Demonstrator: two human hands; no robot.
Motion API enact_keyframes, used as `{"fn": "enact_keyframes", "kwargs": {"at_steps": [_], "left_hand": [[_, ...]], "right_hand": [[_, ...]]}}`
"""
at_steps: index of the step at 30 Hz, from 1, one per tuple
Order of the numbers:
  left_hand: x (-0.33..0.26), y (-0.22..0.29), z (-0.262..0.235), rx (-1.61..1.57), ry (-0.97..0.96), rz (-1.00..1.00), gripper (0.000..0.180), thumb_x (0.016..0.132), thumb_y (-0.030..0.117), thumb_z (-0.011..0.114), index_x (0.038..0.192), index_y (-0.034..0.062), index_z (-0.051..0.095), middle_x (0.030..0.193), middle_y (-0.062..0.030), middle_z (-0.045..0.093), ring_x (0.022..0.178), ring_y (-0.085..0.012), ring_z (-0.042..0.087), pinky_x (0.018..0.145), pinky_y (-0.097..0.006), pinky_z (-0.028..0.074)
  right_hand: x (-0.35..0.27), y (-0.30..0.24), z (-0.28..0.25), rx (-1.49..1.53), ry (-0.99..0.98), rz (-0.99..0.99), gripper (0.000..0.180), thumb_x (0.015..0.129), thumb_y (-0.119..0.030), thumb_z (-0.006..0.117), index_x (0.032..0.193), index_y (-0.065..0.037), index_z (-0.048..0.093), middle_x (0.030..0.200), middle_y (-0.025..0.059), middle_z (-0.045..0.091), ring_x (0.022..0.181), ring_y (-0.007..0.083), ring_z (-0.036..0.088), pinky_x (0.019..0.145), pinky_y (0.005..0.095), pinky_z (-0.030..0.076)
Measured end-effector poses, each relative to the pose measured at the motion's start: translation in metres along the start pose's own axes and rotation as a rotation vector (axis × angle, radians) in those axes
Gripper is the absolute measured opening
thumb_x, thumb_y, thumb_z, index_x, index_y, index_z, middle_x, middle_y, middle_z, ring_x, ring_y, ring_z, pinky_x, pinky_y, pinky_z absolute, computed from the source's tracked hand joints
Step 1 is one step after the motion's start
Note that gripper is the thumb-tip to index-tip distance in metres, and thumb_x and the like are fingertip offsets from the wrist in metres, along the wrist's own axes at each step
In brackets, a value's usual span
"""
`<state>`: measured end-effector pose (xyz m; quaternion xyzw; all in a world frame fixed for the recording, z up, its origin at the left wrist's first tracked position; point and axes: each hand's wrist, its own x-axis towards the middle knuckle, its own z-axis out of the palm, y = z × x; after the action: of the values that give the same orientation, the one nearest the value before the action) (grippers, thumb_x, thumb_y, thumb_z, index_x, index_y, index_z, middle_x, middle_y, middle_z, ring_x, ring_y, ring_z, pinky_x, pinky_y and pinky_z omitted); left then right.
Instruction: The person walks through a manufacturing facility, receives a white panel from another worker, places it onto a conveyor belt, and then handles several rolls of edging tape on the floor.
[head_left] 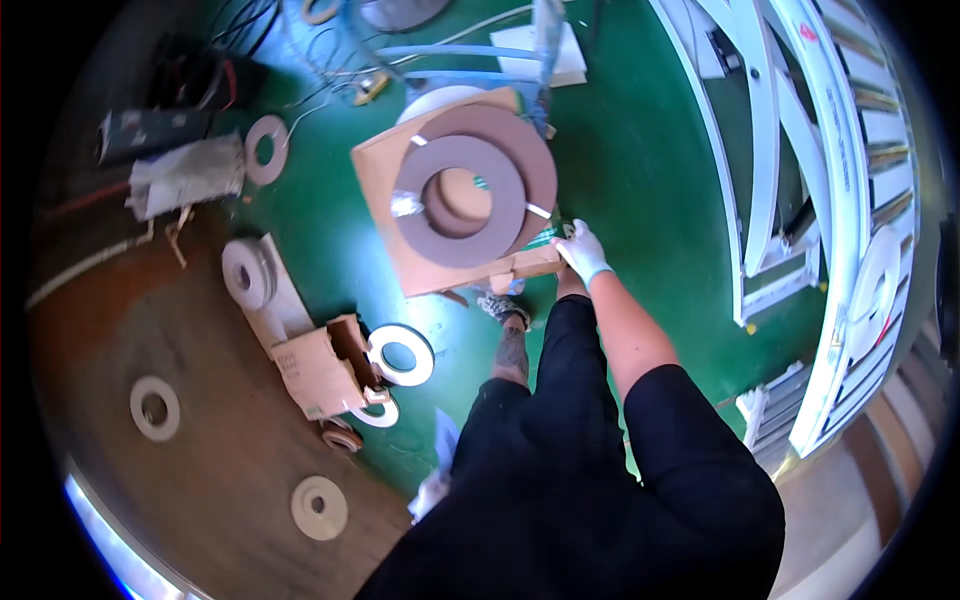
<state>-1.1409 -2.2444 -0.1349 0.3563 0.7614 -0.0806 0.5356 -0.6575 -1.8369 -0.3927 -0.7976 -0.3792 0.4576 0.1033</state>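
My right hand [582,250], in a white glove, reaches to the near right corner of a cardboard box [388,215]. Its fingers are curled closed there, and what lies between them is too small to make out. On the box rest two large grey-brown rolls of edge banding, the upper roll [410,190] overlapping the lower roll [540,170]. Green-striped tape shows near the fingertips. Low at my left side, my left hand [430,494], also white-gloved, is closed on a pale bluish sheet [445,437]; my clothing partly hides it.
Left, an opened cardboard box [312,375] stands beside white rolls [425,355] on the green floor. A brown surface holds more rolls [155,408]. White metal framework with a roller conveyor [840,180] stands right. Beyond the box are a blue frame [460,50] and loose cables.
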Motion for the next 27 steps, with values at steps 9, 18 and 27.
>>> {"fn": "enact_keyframes", "kwargs": {"at_steps": [9, 18, 27], "left_hand": [[-0.036, 0.106, 0.053, -0.011, -0.025, -0.444, 0.019, 0.097, 0.011, 0.052, 0.102, -0.0002, 0.067, 0.079, -0.0118, 0.064, 0.078, -0.0160, 0.057, 0.073, -0.035, 0.049], [-0.004, 0.171, 0.063, 0.095, -0.034, -0.475, 0.020, 0.098, 0.012, 0.053, 0.103, -0.0008, 0.067, 0.080, -0.0123, 0.065, 0.078, -0.0165, 0.058, 0.073, -0.035, 0.049], [0.017, 0.198, 0.052, 0.140, -0.051, -0.311, 0.021, 0.098, 0.014, 0.054, 0.104, -0.0013, 0.066, 0.081, -0.0129, 0.066, 0.079, -0.0169, 0.058, 0.074, -0.036, 0.049]], "right_hand": [[0.097, 0.052, 0.085, 0.130, -0.161, 0.261, 0.106, 0.070, -0.052, 0.085, 0.147, 0.005, 0.040, 0.139, 0.0281, 0.055, 0.127, 0.0409, 0.056, 0.110, 0.0429, 0.044], [0.054, 0.047, 0.092, 0.058, -0.188, 0.430, 0.088, 0.084, -0.058, 0.070, 0.140, 0.005, 0.045, 0.133, 0.0261, 0.059, 0.121, 0.0402, 0.061, 0.102, 0.0490, 0.048], [0.092, 0.156, 0.061, -0.082, -0.272, -0.107, 0.043, 0.100, -0.045, 0.051, 0.098, -0.005, 0.068, 0.100, 0.0196, 0.070, 0.097, 0.0395, 0.066, 0.086, 0.0502, 0.052]]}}
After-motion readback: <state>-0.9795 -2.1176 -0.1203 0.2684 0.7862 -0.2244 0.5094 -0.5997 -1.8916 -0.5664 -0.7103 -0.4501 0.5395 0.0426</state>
